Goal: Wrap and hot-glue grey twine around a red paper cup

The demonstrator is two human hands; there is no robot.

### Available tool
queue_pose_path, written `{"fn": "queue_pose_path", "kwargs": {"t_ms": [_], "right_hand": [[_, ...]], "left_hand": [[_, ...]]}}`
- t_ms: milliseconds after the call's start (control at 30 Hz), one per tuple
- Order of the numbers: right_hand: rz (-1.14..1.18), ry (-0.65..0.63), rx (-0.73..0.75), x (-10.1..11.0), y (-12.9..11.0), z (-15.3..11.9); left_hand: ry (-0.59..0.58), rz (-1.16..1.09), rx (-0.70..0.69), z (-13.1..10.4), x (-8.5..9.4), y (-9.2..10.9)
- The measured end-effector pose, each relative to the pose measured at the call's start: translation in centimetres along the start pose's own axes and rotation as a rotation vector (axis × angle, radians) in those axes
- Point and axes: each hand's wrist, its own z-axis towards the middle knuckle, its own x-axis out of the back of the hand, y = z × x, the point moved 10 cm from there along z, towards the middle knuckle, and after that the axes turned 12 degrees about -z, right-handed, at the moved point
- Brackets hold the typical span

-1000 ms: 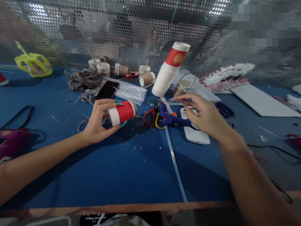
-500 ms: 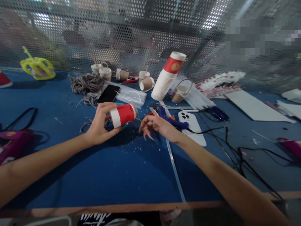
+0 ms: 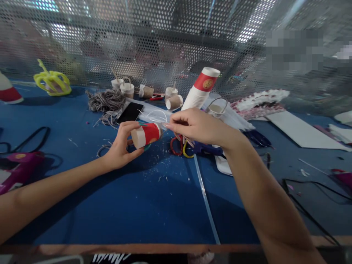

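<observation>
My left hand (image 3: 123, 146) is wrapped round a red and white paper cup (image 3: 148, 135), which lies on its side in the air with its base facing left. At the cup's right end, my right hand (image 3: 189, 126) pinches with thumb and forefinger close to the rim; what is between those fingertips is too small to make out. Beneath the right hand are scissors with red and yellow handles (image 3: 176, 146). Beside them lies a dark blue tool (image 3: 206, 148), partly hidden by the wrist. Behind the right hand leans a stack of paper cups (image 3: 206, 83).
Grey yarn (image 3: 106, 101), a black phone (image 3: 130, 112) and small brown cups (image 3: 174, 102) sit behind the hands. A purple glue gun (image 3: 19, 167) is at left. A clear strip (image 3: 205, 198) lies in front; white board (image 3: 302, 128) and black cables are at right.
My right hand has risen and moved to the cup's rim, its spread fingers now pinched. My left hand still holds the cup, turned slightly so its base shows. The view has shifted slightly.
</observation>
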Motion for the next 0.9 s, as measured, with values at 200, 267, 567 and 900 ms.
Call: {"fn": "queue_pose_path", "kwargs": {"t_ms": [200, 267, 567, 900], "right_hand": [[0.107, 0.024, 0.051, -0.9, 0.2, 0.3], [0.13, 0.013, 0.045, -1.1, 0.6, 0.2], [0.119, 0.09, 0.086, -0.5, 0.1, 0.4], [0.087, 0.099, 0.064, -0.4, 0.2, 0.4]], "left_hand": [[-0.047, -0.016, 0.006, 0.2, -0.6, 0.6], [-0.063, -0.037, 0.0, 0.3, -0.6, 0.8], [-0.041, -0.015, 0.021, 0.2, -0.2, 0.3], [-0.072, -0.055, 0.06, 0.1, -0.7, 0.0]]}}
